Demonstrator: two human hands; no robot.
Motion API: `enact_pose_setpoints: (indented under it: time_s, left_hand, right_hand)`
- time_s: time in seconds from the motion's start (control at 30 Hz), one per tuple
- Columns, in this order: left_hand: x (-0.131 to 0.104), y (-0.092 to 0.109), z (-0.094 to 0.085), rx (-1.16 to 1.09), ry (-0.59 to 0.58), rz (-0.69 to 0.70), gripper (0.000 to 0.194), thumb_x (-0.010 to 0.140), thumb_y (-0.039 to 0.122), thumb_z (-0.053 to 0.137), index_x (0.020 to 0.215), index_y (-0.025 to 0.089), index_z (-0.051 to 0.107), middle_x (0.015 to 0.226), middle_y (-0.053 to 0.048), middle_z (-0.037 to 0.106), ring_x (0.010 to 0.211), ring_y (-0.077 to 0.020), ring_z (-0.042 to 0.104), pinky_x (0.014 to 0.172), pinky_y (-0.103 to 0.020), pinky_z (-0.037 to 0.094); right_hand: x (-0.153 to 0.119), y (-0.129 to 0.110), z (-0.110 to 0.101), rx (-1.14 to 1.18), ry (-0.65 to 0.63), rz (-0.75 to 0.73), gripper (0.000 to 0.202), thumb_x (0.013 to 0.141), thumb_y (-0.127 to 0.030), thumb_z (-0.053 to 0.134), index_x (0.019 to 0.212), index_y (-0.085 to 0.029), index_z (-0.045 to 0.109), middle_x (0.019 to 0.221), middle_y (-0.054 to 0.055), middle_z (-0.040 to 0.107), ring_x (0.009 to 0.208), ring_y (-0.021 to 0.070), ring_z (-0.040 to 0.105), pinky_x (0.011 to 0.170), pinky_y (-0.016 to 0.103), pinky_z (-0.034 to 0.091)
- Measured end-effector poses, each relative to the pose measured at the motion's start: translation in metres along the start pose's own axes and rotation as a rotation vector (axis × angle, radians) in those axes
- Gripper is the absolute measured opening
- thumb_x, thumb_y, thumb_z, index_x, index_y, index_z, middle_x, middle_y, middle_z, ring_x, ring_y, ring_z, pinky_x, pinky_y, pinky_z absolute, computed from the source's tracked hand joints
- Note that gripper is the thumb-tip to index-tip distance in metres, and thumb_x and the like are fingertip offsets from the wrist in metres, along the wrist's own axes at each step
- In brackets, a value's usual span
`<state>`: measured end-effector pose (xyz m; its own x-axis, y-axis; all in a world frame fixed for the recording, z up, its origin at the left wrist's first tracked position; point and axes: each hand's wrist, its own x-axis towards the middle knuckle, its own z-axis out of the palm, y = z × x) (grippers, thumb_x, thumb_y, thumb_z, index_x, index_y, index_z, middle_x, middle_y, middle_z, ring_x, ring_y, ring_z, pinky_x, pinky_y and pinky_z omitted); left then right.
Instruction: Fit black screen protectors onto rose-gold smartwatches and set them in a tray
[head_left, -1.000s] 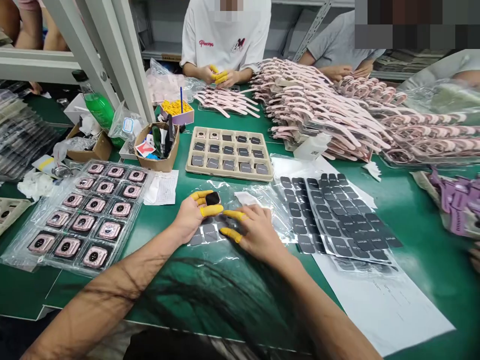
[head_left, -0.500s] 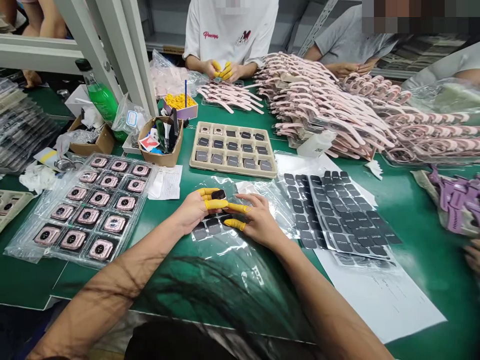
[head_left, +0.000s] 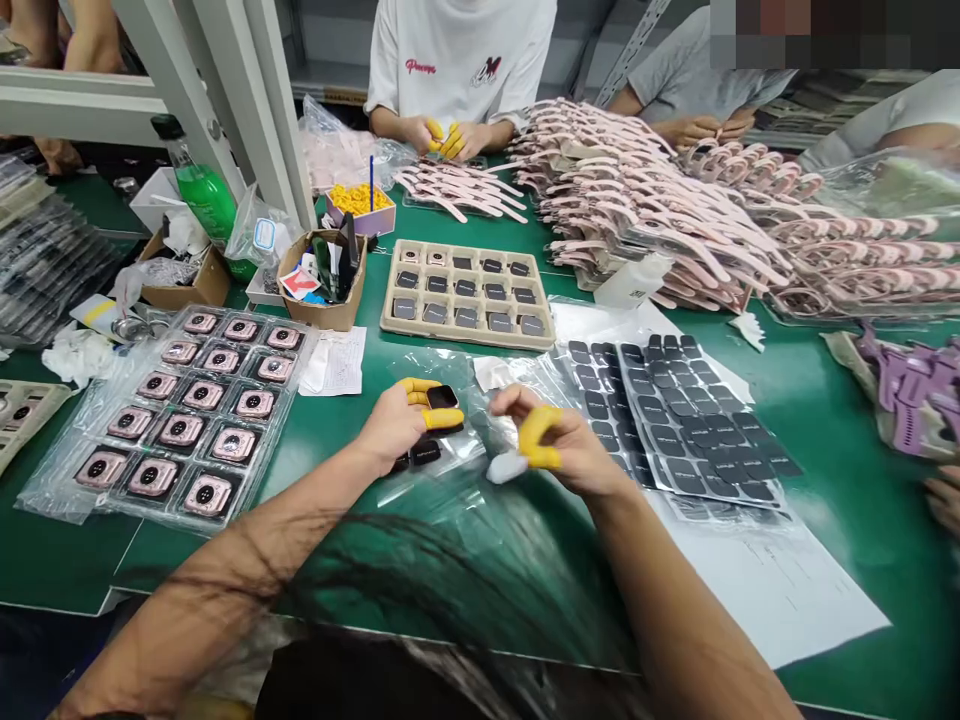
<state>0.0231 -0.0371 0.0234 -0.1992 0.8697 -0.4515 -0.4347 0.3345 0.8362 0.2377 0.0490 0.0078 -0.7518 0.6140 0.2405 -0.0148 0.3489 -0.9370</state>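
My left hand (head_left: 401, 425), with yellow finger cots, grips a small square watch body (head_left: 442, 398), its dark screen facing up. Just under those fingers, several dark square stickers (head_left: 426, 453) lie on clear plastic film. To the right, my right hand (head_left: 566, 445) is curled, also in yellow finger cots and slightly blurred. Its fingertips pinch a small whitish, see-through piece of film (head_left: 507, 467). Beyond both hands stands a beige tray (head_left: 466, 333), with dark-covered squares in most compartments and bare pink watch bodies in two at the back left.
At left lies a clear plastic tray (head_left: 259, 440) of pink watch bodies. Sheets of dark square stickers (head_left: 675, 420) lie at right. A cardboard box (head_left: 322, 312), a green bottle (head_left: 202, 195) and stacked pink straps (head_left: 630, 200) stand farther back. Co-workers sit opposite.
My right hand has pulled away from the left hand to the right, and the whitish film now shows at its fingertips. The watch body stays in my left hand, its screen more visible.
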Motion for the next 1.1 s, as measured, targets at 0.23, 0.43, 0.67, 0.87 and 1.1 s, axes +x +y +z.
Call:
enact_pose_setpoints:
  time_s: [0.23, 0.43, 0.67, 0.87, 1.1]
  left_hand:
    - [-0.003, -0.019, 0.003, 0.544, -0.174, 0.173, 0.062, 0.060, 0.019, 0.094, 0.120, 0.019, 0.078, 0.072, 0.002, 0.073, 0.074, -0.0183, 0.071, 0.076, -0.029, 0.054]
    - [-0.004, -0.018, 0.004, 0.695, -0.148, 0.231, 0.060, 0.064, 0.023, 0.091, 0.123, 0.022, 0.079, 0.074, 0.000, 0.078, 0.076, -0.0207, 0.074, 0.075, -0.030, 0.056]
    - [-0.004, -0.020, 0.005, 0.742, -0.134, 0.251, 0.055, 0.066, 0.022, 0.090, 0.119, 0.027, 0.079, 0.077, 0.001, 0.080, 0.076, -0.0223, 0.075, 0.078, -0.032, 0.059]
    - [-0.003, -0.022, 0.004, 0.758, -0.135, 0.250, 0.056, 0.067, 0.023, 0.090, 0.122, 0.027, 0.078, 0.079, 0.001, 0.080, 0.078, -0.0218, 0.076, 0.082, -0.032, 0.060]
    - [-0.004, -0.023, 0.004, 0.764, -0.130, 0.238, 0.054, 0.068, 0.023, 0.089, 0.121, 0.026, 0.078, 0.079, 0.002, 0.080, 0.077, -0.0212, 0.075, 0.081, -0.032, 0.060]
  right_hand:
    - [0.006, -0.009, 0.017, 0.306, 0.441, 0.546, 0.053, 0.047, -0.054, 0.103, 0.080, -0.022, 0.076, 0.073, 0.000, 0.072, 0.070, 0.0148, 0.064, 0.068, 0.031, 0.055]
    - [0.007, -0.009, 0.028, 0.385, 0.398, 0.663, 0.057, 0.044, -0.053, 0.104, 0.077, -0.018, 0.074, 0.071, 0.001, 0.073, 0.065, 0.0144, 0.065, 0.058, 0.026, 0.051]
    - [0.007, -0.005, 0.030, 0.407, 0.386, 0.699, 0.057, 0.043, -0.052, 0.105, 0.076, -0.018, 0.074, 0.074, 0.003, 0.075, 0.067, 0.0152, 0.067, 0.059, 0.026, 0.053]
    - [0.005, -0.001, 0.030, 0.393, 0.382, 0.693, 0.053, 0.045, -0.049, 0.105, 0.076, -0.019, 0.074, 0.073, 0.002, 0.075, 0.065, 0.0153, 0.066, 0.055, 0.025, 0.050]
    - [0.003, 0.004, 0.032, 0.344, 0.352, 0.666, 0.052, 0.050, -0.053, 0.102, 0.078, -0.020, 0.073, 0.075, 0.002, 0.074, 0.071, 0.0163, 0.066, 0.064, 0.029, 0.054]
